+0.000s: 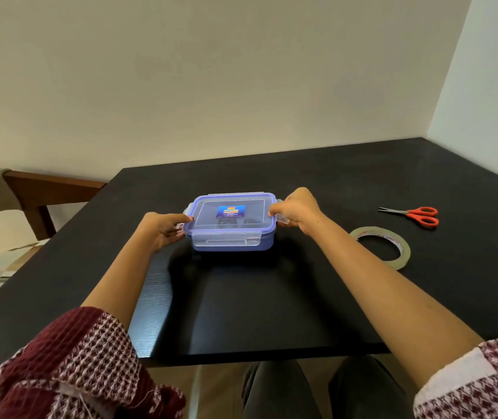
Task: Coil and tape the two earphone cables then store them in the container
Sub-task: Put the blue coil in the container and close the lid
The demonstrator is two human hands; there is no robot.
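A blue plastic container (232, 241) with a clear lid stands at the middle of the black table (272, 297). Dark coiled earphone cables (226, 222) show dimly through the lid, under a blue label. My left hand (163, 229) grips the container's left side at its latch, thumb on the lid's edge. My right hand (297, 208) grips the right side, thumb on the lid's rim and fingers curled over the right latch. The front latch lies flat against the front wall.
A roll of clear tape (380, 246) lies flat to the right of the container. Red-handled scissors (414, 214) lie farther right, near the wall. A wooden chair (45, 192) stands off the table's left edge.
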